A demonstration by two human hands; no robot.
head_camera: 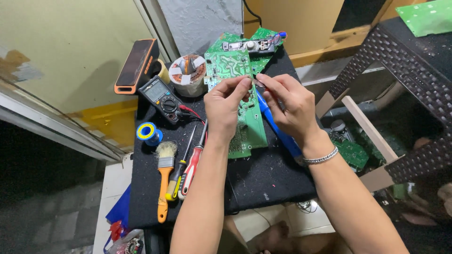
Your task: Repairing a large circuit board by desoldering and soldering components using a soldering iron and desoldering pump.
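Hands meet over the middle of a small black table [263,178], raised just above a green circuit board [245,113]. Left hand [225,106] and right hand [288,104] are fingertip to fingertip, each with thumb and forefinger pinched on a tiny pale part [254,83] held between them; too small to tell what it is. Its short length appears to run roughly 9 to 3 o'clock, one end in each pinch. Right wrist wears a silver chain bracelet [321,157].

Circuit board lies flat beneath the hands, long axis running 12 to 6 o'clock with a slight lean, far end toward 12. Blue-handled soldering iron [278,129] lies partly under the right hand, handle running down toward 4 o'clock, tip end hidden behind the fingers.

At 12 o'clock, more green boards with a grey mechanism [249,45] on top. At 10 to 11 o'clock: a black multimeter [164,99] with red and black leads, a taped copper coil [188,71], an orange-and-black oblong case [137,66]. At 9 o'clock, a solder spool [148,132], blue with a yellow core. At 7 to 8 o'clock, side by side with handles toward 6: an orange-handled brush [164,181], a yellow-and-black screwdriver [175,183], a red screwdriver [190,173]. Dark woven stool [405,56] stands at 2 o'clock, off the table.
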